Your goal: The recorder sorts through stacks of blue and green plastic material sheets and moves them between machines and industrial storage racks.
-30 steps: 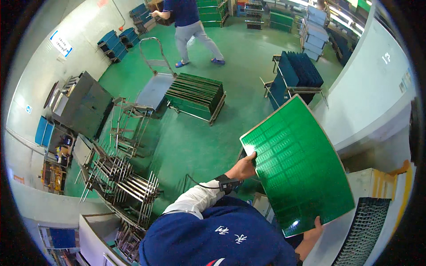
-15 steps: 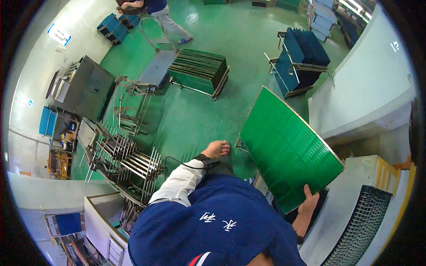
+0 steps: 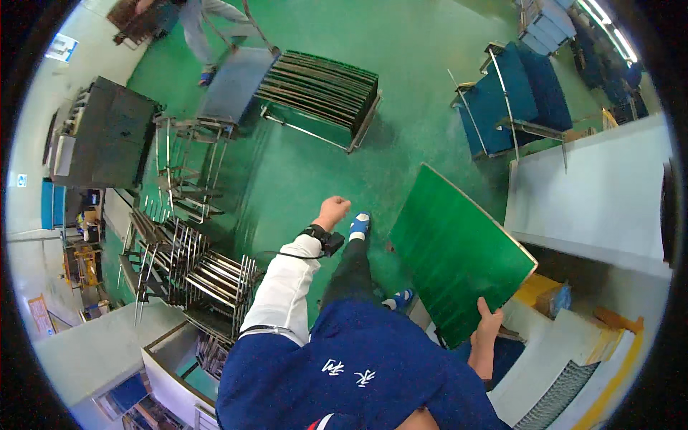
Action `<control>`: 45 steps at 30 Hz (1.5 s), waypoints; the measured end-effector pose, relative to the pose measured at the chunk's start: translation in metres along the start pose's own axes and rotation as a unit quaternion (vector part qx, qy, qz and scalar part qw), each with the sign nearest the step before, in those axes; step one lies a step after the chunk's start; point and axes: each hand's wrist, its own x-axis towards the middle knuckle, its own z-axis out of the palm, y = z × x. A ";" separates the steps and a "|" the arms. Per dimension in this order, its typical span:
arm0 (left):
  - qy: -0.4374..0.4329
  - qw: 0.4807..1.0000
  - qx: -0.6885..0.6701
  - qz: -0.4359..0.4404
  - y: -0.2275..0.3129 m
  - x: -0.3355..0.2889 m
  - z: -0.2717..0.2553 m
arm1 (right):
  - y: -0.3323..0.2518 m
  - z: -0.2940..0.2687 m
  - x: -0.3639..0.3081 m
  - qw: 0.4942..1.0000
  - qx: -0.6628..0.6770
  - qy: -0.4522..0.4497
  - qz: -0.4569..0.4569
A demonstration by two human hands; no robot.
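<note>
My right hand grips the lower right edge of a large flat green panel with a pale border, its thumb lying over the front face. The panel is tilted and held at my right side above the floor; the fingers behind it are partly hidden. Out in front of my body, my left hand is closed with its fingers curled, and nothing shows in it. That wrist carries a black strapped device with a cable, over a white sleeve.
A rack of upright green panels stands ahead, beside a flat cart and a walking person's leg. Metal frames are stacked at left. Blue panels fill a rack at far right, near a white partition.
I have stepped forward, and the racks and walls have shifted in view. My left hand has curled closed. The green panel stays in my right hand. The other person has moved left.
</note>
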 end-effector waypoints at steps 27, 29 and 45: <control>0.019 0.889 0.453 0.067 -0.018 0.395 0.003 | -0.067 0.170 0.022 0.892 -0.374 -0.120 0.225; 0.022 0.881 0.467 0.074 -0.029 0.414 0.000 | -0.063 0.183 0.029 0.878 -0.370 -0.056 0.297; 0.010 0.800 0.587 0.124 -0.082 0.504 -0.015 | -0.010 0.217 0.053 0.801 -0.413 0.098 0.422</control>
